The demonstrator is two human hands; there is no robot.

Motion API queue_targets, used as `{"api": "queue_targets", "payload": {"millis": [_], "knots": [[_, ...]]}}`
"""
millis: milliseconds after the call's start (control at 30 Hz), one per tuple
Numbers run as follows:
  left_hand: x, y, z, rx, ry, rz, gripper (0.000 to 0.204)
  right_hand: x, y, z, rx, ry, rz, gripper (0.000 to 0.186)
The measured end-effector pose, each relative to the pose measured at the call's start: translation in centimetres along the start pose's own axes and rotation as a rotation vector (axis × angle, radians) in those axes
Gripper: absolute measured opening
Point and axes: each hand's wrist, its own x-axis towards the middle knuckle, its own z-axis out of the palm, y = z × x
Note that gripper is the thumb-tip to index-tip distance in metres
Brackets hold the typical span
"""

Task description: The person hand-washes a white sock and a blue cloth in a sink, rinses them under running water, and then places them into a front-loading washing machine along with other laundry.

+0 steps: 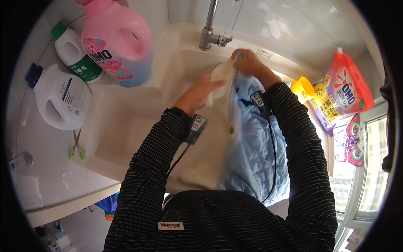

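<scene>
A light-blue, crumpled jacket (256, 147) with a cream-coloured inner side and dark button-like spots along its edge hangs over the right part of the beige sink (121, 122). My right hand (250, 65) is closed on its upper end, just below the tap. Lower and to the left, my left hand (196, 93) pinches the cream cloth, the thumb lying over it and the other fingers partly hidden. The cream side is smeared by motion. Each wrist carries a small black device with a cable.
A metal tap (206, 38) rises at the sink's back. To the left stand a pink detergent bottle (121, 42), a white-and-green bottle (75, 54), a white jug (63, 98) and green-handled scissors (76, 147). At right are a yellow cup (303, 88), a red detergent pouch (350, 82) and a window.
</scene>
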Motion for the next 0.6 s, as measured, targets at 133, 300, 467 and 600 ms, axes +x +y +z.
{"api": "queue_targets", "payload": {"millis": [133,300,467,600], "knots": [[-0.3,-1.2,1.2,0.108,-0.041,-0.163,0.031,0.8,-1.7,-4.2,0.002,0.451,-0.058,0.023],[0.7,0.5,2.9,-0.664,-0.003,0.06,0.017,2.4,-3.2,-6.3,0.094,0.717,-0.128,0.032],[1.8,0.8,2.8,-0.555,-0.171,0.072,0.036,5.1,-1.5,-5.3,0.077,0.671,-0.148,0.044],[3.3,-1.4,0.0,-0.472,0.263,0.102,0.035,1.8,-1.3,-0.2,0.603,0.349,0.134,0.042]]}}
